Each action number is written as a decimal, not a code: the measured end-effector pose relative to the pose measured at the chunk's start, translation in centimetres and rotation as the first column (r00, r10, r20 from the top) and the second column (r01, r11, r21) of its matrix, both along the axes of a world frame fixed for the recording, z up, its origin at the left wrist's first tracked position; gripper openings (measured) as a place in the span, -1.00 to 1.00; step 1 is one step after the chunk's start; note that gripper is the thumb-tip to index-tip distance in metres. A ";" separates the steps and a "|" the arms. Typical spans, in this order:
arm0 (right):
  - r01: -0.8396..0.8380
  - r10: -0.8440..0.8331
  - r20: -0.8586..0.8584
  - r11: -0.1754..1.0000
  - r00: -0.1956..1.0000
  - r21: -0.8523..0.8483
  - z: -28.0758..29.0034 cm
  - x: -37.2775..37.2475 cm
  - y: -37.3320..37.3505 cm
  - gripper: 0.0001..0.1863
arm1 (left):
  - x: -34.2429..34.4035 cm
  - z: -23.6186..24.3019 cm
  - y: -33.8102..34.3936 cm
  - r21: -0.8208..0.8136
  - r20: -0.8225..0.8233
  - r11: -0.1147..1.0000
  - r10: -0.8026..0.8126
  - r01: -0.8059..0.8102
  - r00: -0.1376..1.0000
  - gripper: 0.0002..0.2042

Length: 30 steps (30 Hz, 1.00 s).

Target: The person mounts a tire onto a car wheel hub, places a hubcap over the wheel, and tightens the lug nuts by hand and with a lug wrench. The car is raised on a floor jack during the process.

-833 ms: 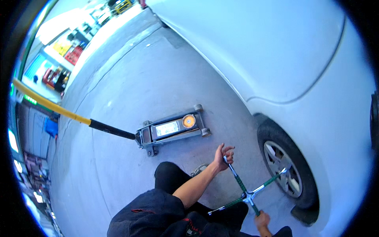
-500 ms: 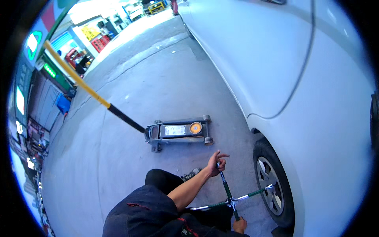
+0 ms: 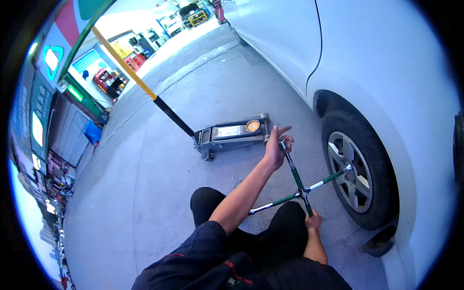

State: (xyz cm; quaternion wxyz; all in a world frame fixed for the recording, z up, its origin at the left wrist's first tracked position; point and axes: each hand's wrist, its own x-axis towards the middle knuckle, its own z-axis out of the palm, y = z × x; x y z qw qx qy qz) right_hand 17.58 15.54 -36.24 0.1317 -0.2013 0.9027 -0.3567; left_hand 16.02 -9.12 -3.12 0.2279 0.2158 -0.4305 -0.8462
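A four-way lug wrench [image 3: 303,191], chrome with green wrapping on its arms, points one arm at the wheel [image 3: 355,171]. That arm's socket end is at the spoked rim; whether it sits on a nut is too small to tell. My left hand [image 3: 276,149] is closed around the upper arm's end, thumb up and one finger stretched out. Lower down, my right hand [image 3: 314,220] grips the opposite arm. The fourth arm reaches back over my bent legs. The wheel's black tyre sits within the arch of a white vehicle [image 3: 386,82].
A floor jack [image 3: 227,133] stands on the concrete ahead, left of the wheel, its long yellow and black handle [image 3: 130,72] slanting up to the left. A mud flap [image 3: 380,241] hangs behind the tyre. Farther off are red tool cabinets [image 3: 134,61] and a bright workshop.
My view has shifted, so the wheel, wrench and both hands sit higher in the picture and more of the tyre shows. Both hands remain on the lug wrench.
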 end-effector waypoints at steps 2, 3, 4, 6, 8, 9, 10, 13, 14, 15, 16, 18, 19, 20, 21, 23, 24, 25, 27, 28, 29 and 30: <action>0.041 -0.041 0.001 0.999 0.999 0.004 1.3 -0.2 -0.3 -0.81 | 0.8 -0.8 0.8 0.010 0.021 1.000 -0.013 0.013 1.000 -0.48; 0.066 -0.066 0.023 0.998 0.998 0.003 1.2 0.6 -0.6 -0.81 | 2.2 -4.0 0.5 -0.450 0.184 0.891 0.027 0.059 0.983 -0.48; 0.078 -0.077 0.046 0.997 0.996 -0.022 0.9 0.7 -0.9 -0.80 | 4.2 -8.1 0.4 -0.786 0.310 0.590 0.118 0.184 0.944 -0.47; 0.081 -0.083 -0.060 0.996 0.995 -0.024 0.0 0.4 0.0 -0.77 | 6.8 -12.5 3.1 -0.797 0.594 0.237 0.146 0.555 0.791 -0.49; 0.064 -0.065 0.073 0.998 0.995 0.016 1.4 0.2 0.2 -0.74 | 8.7 -13.4 5.5 -0.421 0.897 0.257 -0.022 0.870 0.441 -0.52; 0.066 -0.067 0.138 0.998 0.988 0.012 1.2 0.1 0.4 -0.75 | 8.9 -13.9 5.6 -0.433 0.886 0.265 -0.050 0.861 0.461 -0.51; 0.104 -0.100 0.205 0.995 0.974 -0.006 2.8 0.6 0.3 -0.74 | 8.9 -14.3 5.1 -0.449 0.872 0.289 -0.064 0.846 0.485 -0.51; 0.131 -0.136 0.287 0.991 0.948 0.038 6.4 1.5 0.5 -0.72 | 9.3 -12.8 5.3 -0.489 0.842 0.321 -0.067 0.811 0.535 -0.51; 0.121 -0.133 0.295 0.991 0.946 0.058 6.7 1.6 0.4 -0.72 | 9.5 -12.0 5.3 -0.508 0.833 0.321 -0.053 0.799 0.551 -0.51; 0.120 -0.124 0.267 0.992 0.956 0.034 6.6 1.7 0.4 -0.72 | 9.5 -12.1 5.3 -0.526 0.823 0.317 -0.042 0.789 0.566 -0.51; 0.116 -0.115 0.239 0.993 0.964 0.011 6.3 1.7 0.4 -0.72 | 9.5 -12.2 5.4 -0.543 0.814 0.316 -0.032 0.778 0.580 -0.51; 0.074 -0.070 0.258 0.997 0.964 -0.004 5.8 1.4 0.1 -0.72 | 9.5 -12.4 5.1 -0.563 0.800 0.306 -0.032 0.767 0.600 -0.52; 0.036 -0.035 0.306 0.999 0.951 0.005 5.4 1.0 -0.2 -0.71 | 9.7 -12.7 4.8 -0.566 0.795 0.302 -0.044 0.767 0.604 -0.52; -0.010 0.007 0.351 1.000 0.936 0.007 5.6 0.5 -0.7 -0.71 | 9.8 -12.7 4.3 -0.572 0.790 0.301 -0.048 0.763 0.612 -0.53; 0.034 -0.019 0.338 0.999 0.941 -0.038 5.9 0.7 -0.6 -0.71 | 9.7 -12.7 4.1 -0.574 0.786 0.295 -0.060 0.763 0.615 -0.52; 0.118 -0.071 0.318 0.984 0.945 -0.131 7.3 2.4 -0.1 -0.68 | 9.7 -12.6 3.5 -0.575 0.783 0.283 -0.082 0.768 0.617 -0.52; 0.157 -0.161 0.285 0.987 0.945 0.037 10.6 3.3 -0.3 -0.66 | 9.8 -12.5 3.0 -0.568 0.787 0.295 -0.082 0.769 0.612 -0.51; 0.117 -0.150 0.318 0.986 0.936 0.120 12.4 3.6 0.3 -0.66 | 9.5 -12.2 2.9 -0.558 0.789 0.305 -0.091 0.772 0.607 -0.51; 0.022 -0.133 0.383 0.959 0.914 0.281 15.5 3.5 1.8 -0.65 | 9.0 -12.9 2.8 -0.542 0.794 0.319 -0.111 0.778 0.598 -0.49; -0.047 -0.084 0.389 0.948 0.918 0.316 19.0 3.3 2.4 -0.64 | 9.0 -13.6 2.7 -0.535 0.797 0.327 -0.113 0.779 0.594 -0.48; -0.108 -0.043 0.395 0.930 0.918 0.352 22.6 3.3 3.0 -0.63 | 9.0 -14.3 2.8 -0.527 0.799 0.331 -0.121 0.783 0.589 -0.47; -0.133 -0.024 0.366 0.908 0.930 0.398 25.4 3.7 3.3 -0.63 | 8.9 -14.9 2.8 -0.494 0.811 0.347 -0.146 0.797 0.567 -0.47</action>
